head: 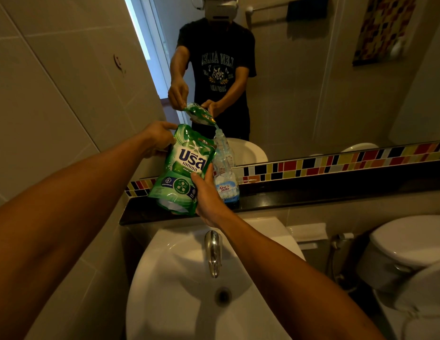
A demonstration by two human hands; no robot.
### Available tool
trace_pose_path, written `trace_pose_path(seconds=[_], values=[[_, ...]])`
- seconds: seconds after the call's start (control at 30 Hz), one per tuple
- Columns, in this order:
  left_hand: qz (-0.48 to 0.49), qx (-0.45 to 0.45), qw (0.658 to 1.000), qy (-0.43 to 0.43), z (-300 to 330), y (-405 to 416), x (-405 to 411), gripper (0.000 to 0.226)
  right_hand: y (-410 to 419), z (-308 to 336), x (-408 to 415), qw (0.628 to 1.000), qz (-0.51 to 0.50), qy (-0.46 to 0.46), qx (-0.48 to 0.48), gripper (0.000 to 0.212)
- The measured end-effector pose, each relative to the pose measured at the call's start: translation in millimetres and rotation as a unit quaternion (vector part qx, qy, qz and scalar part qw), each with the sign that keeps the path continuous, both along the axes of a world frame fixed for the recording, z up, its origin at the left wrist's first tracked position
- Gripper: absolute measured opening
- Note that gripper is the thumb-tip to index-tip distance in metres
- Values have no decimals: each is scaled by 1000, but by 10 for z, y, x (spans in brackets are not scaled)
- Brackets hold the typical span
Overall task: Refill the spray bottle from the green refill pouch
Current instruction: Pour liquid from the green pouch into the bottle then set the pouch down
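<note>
Both hands hold the green refill pouch (183,168): left hand (158,138) grips its upper edge at 10 o'clock, right hand (208,197) its lower side at 5 o'clock. Clear spray bottle (224,173) stands just beyond on the dark worktop (312,195), above the sink (179,278).

Beige-tiled bathroom: white sink (170,285), dark ledge (312,196), mirror (312,82), mosaic strip (336,163), toilet (405,241).

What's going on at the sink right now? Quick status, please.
Both hands, left hand and right hand, gripping green pouch. Pouch tipped against bottle on ledge. Nothing blocking.
</note>
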State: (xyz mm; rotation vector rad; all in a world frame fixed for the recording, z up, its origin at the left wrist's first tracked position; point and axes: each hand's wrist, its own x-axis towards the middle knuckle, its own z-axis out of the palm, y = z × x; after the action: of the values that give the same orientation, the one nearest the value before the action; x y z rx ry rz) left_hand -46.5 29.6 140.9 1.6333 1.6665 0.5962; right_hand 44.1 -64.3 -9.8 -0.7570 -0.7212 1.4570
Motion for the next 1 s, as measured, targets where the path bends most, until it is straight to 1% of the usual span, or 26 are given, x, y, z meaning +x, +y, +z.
trace_pose_path(seconds=[0.17, 0.43, 1.0], values=[[-3, 1, 1000, 4, 16, -13, 4, 50, 32, -18, -20, 1000, -4, 2, 6, 64], [-5, 2, 1000, 3, 32, -27, 3, 48, 44, -24, -49, 1000, -5, -5, -6, 70], [-5, 7, 1000, 10, 66, -17, -3, 47, 48, -3, -55, 1000, -9, 6, 17, 63]])
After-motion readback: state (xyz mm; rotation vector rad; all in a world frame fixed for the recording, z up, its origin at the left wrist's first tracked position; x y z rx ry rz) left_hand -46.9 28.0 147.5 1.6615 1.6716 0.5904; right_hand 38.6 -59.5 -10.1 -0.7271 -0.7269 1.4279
